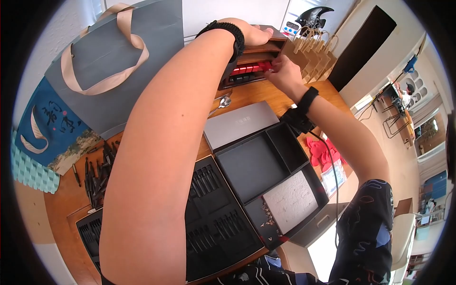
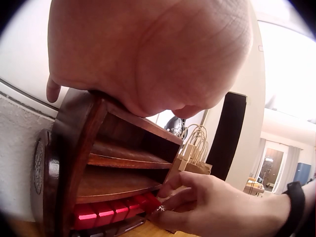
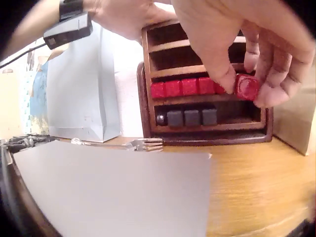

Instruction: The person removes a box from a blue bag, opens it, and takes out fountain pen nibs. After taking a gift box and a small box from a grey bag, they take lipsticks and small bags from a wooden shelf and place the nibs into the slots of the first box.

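Observation:
A small dark wooden rack [image 3: 177, 71] with several shelves stands at the back of the table. My left hand [image 1: 247, 33] rests on its top with fingers out straight. At the rack's right end, my right hand [image 1: 286, 76] pinches a small red square-ended block [image 3: 246, 88] between thumb and fingers, in front of the shelf opening. Left of it on the same shelf runs a row of similar red blocks [image 3: 190, 87]. Below them, black square-ended pieces [image 3: 191, 117] fill the left part of the bottom shelf. The upper two shelves hold nothing visible.
A tall grey paper bag [image 1: 118, 52] stands left of the rack, with brown paper bags [image 1: 313, 57] to its right. Nearer lie a fork and spoon [image 1: 224, 102], a grey lid [image 1: 242, 126], a black divided box [image 1: 251, 161], and red petals [image 1: 323, 152].

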`<state>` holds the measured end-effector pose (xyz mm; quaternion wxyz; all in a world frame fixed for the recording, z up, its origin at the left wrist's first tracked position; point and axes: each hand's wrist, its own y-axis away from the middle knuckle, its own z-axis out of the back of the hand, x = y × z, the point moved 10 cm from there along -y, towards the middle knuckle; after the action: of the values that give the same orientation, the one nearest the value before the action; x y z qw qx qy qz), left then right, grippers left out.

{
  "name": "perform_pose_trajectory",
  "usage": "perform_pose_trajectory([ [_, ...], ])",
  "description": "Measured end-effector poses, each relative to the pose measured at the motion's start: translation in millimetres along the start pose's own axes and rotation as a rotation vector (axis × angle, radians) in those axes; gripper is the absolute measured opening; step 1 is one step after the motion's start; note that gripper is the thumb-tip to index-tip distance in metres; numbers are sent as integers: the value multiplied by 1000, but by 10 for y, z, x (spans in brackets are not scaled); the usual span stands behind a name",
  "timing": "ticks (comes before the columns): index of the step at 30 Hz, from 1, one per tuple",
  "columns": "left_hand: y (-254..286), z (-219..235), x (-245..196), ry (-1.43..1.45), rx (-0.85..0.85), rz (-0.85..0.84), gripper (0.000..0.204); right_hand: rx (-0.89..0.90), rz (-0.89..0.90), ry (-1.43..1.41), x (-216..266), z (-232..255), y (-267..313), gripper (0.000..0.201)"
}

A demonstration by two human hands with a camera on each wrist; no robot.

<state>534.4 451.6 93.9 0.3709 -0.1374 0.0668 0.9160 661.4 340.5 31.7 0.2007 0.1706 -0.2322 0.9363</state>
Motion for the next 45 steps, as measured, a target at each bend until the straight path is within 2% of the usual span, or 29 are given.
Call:
perform_pose_trajectory([
  [1, 6, -8, -6, 15, 13, 0, 85, 1, -1, 2, 22, 121, 34, 50],
  [3, 10, -9, -3, 38, 23, 2, 84, 244, -35, 35, -46, 200, 140, 52],
  [4, 7, -5, 1, 10, 18, 11, 84, 341, -73, 43, -333, 88, 95, 52],
  [5, 11, -3, 4, -18, 14, 19, 83, 342, -70, 49, -384, 188, 139, 52],
  [7, 29, 5, 3, -14, 8, 30, 82, 574, -152, 21, -537, 132, 455, 50],
  [10, 39, 19, -10, -17, 0, 22, 82, 601, -50, 23, -504, 165, 718, 40],
  [15, 63, 17, -24, -8, -3, 12, 83, 516, 67, 264, -315, 220, 790, 36],
  [17, 68, 24, -26, -42, 2, 16, 83, 279, 258, 237, -45, 387, 627, 37],
  [21, 50, 22, -25, -9, -8, 15, 83, 211, 155, 91, 233, 243, 326, 48],
  [23, 94, 30, -23, -9, 10, 18, 82, 83, 75, -5, 357, 216, 227, 57],
  [29, 134, 72, -57, -25, 20, 10, 83, 118, -55, 47, 373, -93, 56, 66],
  [32, 177, 86, -25, -14, 10, 23, 83, 95, -63, 6, 346, -76, 103, 61],
  [39, 241, 118, -64, -21, 15, -2, 83, 70, -153, -45, 237, -164, 75, 65],
  [42, 194, 97, -42, -14, -6, 24, 82, 27, -125, -52, 291, 28, 143, 67],
  [45, 208, 89, -65, -2, 35, -2, 82, 91, -133, 42, 190, 211, 248, 66],
])
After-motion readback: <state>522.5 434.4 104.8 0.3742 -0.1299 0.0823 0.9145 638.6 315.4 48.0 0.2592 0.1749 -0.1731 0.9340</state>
